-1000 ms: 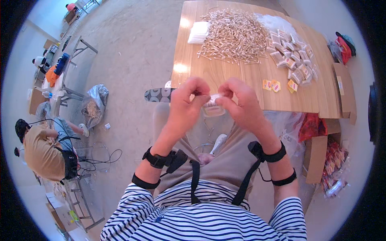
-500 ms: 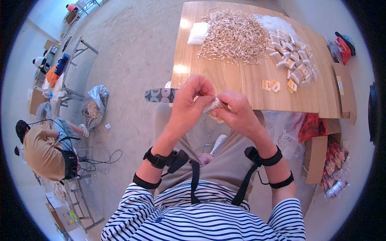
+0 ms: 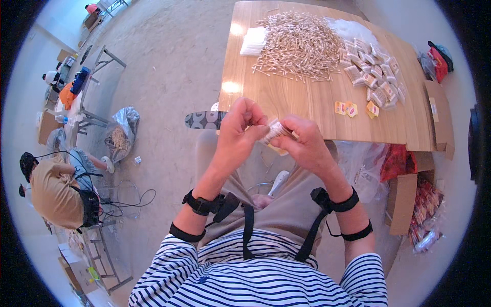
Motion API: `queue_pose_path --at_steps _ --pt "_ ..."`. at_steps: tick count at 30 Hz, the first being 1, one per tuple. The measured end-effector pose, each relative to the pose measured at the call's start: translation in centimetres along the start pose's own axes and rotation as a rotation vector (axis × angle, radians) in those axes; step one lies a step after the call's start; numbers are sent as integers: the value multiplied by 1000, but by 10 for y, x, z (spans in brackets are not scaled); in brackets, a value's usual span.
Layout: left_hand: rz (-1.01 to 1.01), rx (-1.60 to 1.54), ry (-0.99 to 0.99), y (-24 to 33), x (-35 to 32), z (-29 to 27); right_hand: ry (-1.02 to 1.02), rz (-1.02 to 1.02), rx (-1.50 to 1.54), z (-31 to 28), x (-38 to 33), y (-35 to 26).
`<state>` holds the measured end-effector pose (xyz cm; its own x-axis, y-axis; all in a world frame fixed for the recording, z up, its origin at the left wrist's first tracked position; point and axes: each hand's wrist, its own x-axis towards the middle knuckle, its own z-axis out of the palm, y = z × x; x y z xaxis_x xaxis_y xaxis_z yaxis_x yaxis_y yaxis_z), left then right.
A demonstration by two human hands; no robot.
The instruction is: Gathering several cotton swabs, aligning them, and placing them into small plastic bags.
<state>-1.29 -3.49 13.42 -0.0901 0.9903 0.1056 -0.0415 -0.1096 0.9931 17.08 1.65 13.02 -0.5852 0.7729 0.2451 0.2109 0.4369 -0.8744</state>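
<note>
Your left hand [image 3: 244,123] and right hand [image 3: 302,138] sit a bit lower now. The small clear packet [image 3: 274,129] is tilted, not flat like before.

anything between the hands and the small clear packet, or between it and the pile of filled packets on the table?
Nothing visible. Left hand and right hand both pinch the small clear packet directly, above the lap at the table edge. Toward the filled packets, only three small orange-yellow sachets lie flat on the wood.

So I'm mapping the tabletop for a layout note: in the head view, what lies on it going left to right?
Stack of white sheets → big heap of thin wooden sticks → pile of small filled clear packets.
</note>
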Motion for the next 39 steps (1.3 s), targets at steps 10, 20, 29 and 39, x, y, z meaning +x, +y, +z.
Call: queue_pose_path --at_steps 10,20,29,39 --pt "50 89 1 -11 -3 -13 76 10 66 2 -2 9" --pt "274 644 19 -25 21 -2 230 -39 -77 5 16 36" --pt "1 468 81 -115 33 -14 390 104 -217 36 18 96" --pt "59 552 -74 -134 41 -5 179 32 -333 14 33 85"
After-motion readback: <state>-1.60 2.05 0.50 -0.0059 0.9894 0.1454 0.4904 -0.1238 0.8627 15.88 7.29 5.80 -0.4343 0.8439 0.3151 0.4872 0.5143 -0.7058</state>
